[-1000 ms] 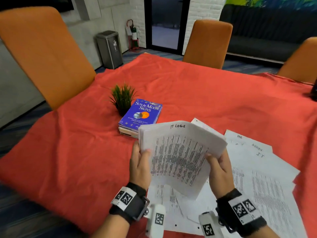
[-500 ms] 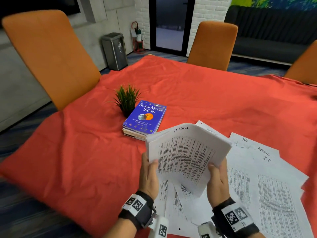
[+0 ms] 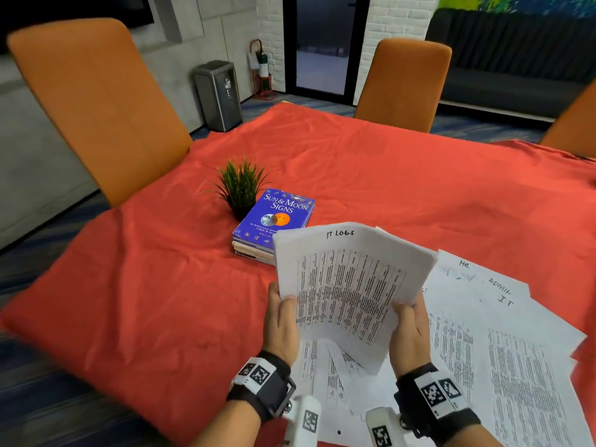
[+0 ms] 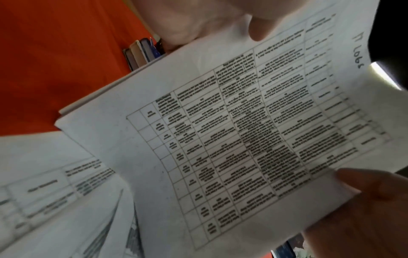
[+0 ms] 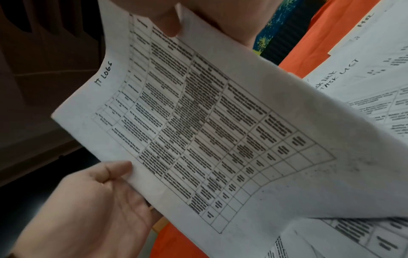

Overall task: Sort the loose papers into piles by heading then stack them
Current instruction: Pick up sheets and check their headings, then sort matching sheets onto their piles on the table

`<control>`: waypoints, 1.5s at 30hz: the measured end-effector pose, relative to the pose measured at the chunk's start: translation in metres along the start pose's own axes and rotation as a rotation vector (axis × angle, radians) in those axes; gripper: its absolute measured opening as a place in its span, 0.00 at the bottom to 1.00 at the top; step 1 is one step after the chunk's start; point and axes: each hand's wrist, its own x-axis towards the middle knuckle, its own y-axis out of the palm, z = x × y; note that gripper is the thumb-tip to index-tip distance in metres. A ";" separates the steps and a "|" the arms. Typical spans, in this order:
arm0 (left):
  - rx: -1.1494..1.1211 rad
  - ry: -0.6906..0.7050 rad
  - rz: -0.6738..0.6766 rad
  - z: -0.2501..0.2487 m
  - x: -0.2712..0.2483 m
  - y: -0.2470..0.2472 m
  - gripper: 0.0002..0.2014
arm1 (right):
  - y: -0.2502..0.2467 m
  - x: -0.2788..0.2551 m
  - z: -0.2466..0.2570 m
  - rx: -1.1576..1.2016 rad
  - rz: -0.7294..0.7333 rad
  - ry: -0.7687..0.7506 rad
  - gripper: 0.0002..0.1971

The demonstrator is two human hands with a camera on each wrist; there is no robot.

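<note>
A thin bundle of printed sheets headed "IT LOGS" is held tilted above the table's near edge. My left hand grips its left edge, thumb on the front; the left wrist view shows that thumb on the sheet. My right hand grips the right edge, thumb on top, as seen in the right wrist view. Loose papers lie spread over the red cloth below and to the right, with handwritten headings HR, ADMIN and IT. A sheet headed TASK LIST lies among them.
A blue book tops a small stack just beyond the bundle, with a small potted plant behind it. The red tablecloth stretches bare beyond. Orange chairs stand around the table, and a grey bin stands on the floor.
Both hands keep hold of the bundle in much the same pose. Only the head view has shifted slightly.
</note>
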 end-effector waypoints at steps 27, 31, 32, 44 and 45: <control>0.997 -0.609 -0.483 0.047 0.055 -0.179 0.23 | -0.093 -0.004 -0.097 -0.659 0.070 0.452 0.17; 0.766 -0.495 -0.044 0.053 0.044 -0.107 0.07 | -0.119 0.008 -0.119 -0.816 0.039 0.581 0.28; 0.702 -0.517 0.061 0.058 0.037 -0.087 0.06 | -0.122 0.012 -0.121 -0.849 0.028 0.604 0.30; 0.566 -0.754 0.396 0.084 -0.008 0.018 0.06 | -0.121 0.020 -0.095 -0.620 0.223 0.690 0.11; 0.598 -0.722 0.407 0.085 -0.006 0.016 0.11 | -0.120 0.015 -0.090 -0.467 0.242 0.710 0.09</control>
